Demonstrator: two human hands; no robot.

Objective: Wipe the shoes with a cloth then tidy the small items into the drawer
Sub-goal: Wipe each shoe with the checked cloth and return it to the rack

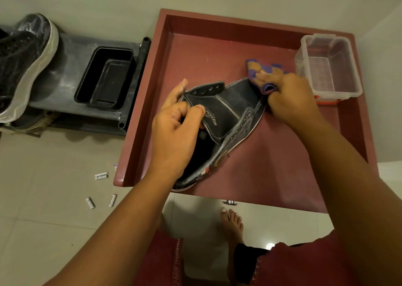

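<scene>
Both bare forearms reach forward. Left hand [176, 137]: fingers curled, thumb pinching the shoe [226, 120] tongue. Right hand [291, 98]: fingers clenched around a bunched cloth [264, 72].

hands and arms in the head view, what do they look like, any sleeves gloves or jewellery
Both the left hand and the right hand are bare: no gloves, and no rings, watch or bracelet that show. Both forearms are uncovered right down to the bottom edge of the picture, so no sleeve is in view. The only clothing visible is a dark red garment with a stitched hem, lower in the picture.
</scene>
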